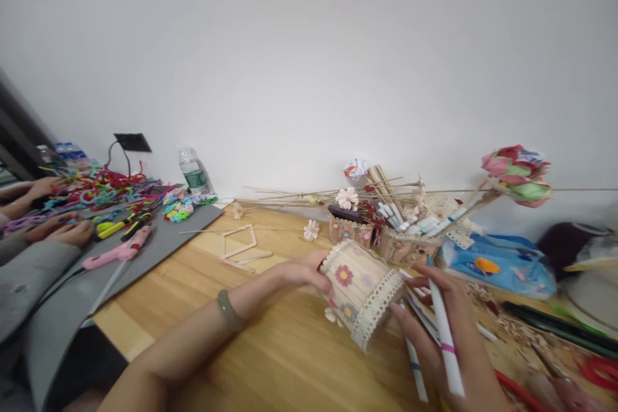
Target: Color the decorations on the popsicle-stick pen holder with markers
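A tilted pen holder (355, 290) of wooden sticks, painted with flowers and trimmed with lace at its near end, is held just above the table. My left hand (309, 273) closes around its far end, with the thumb on the side. My right hand (447, 309) grips a white marker (445, 335) with a pink band between its fingers, and its fingertips are at the lace edge. A second white marker (414, 364) with a blue band lies under that hand; whether it is held too I cannot tell.
Stick-built boxes (410, 248) with markers and dried stems stand by the wall. Paper flowers (519, 174) and a blue packet (499, 264) are at right. Another person's hands (60, 230), a pink glue gun (118, 251) and a bottle (193, 170) are at left.
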Demonstrator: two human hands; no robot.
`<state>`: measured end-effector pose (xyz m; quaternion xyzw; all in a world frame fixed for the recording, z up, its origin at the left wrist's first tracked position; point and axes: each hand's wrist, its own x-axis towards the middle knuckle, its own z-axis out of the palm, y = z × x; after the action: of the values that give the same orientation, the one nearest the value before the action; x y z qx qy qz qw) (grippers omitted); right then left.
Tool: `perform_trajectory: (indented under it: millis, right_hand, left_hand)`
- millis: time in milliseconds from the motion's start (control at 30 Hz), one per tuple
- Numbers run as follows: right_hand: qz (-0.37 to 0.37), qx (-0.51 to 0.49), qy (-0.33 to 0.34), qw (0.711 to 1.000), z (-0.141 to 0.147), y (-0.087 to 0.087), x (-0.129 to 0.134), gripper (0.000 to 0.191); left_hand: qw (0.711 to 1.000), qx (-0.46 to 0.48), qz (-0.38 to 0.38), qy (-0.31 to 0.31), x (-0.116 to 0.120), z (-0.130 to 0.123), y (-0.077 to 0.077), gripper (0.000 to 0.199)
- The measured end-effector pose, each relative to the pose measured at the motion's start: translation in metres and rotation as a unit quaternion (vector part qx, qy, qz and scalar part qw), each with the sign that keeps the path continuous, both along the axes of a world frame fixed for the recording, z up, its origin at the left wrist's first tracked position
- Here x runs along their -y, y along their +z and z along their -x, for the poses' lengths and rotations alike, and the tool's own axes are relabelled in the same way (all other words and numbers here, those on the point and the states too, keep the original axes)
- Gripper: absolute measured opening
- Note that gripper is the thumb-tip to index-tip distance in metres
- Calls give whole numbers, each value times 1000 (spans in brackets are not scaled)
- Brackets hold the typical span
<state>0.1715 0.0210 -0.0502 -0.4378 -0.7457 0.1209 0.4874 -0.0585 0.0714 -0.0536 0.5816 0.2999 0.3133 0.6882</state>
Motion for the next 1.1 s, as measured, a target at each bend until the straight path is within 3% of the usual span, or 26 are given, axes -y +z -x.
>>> perform_trajectory:
  millis: [200, 467, 667, 767, 1000, 1100]
  right_hand:
    - [-29, -11, -16, 999, -4, 0, -3, 42]
    - [64, -104, -1, 992, 6, 3, 5, 29]
    - [-2, -12, 34, 999, -1, 3, 0, 23]
    - [-16, -8, 12, 1000, -3, 6, 3, 15]
    - [90, -164, -52, 981, 1, 8, 13, 19]
    - [99, -171, -60, 978, 3, 10, 14, 21]
  left_hand:
    - [1000, -9, 2, 29, 6, -3, 11, 39]
    - [996, -84, -24, 10, 13, 1, 27, 33]
    - [992, -119, -50, 4, 15, 2, 35, 26]
    - [988, -140, -65, -6, 17, 3, 39, 22]
    - [983, -161, -85, -39, 19, 1, 36, 23]
    - [980, -167, -96, -55, 18, 1, 36, 23]
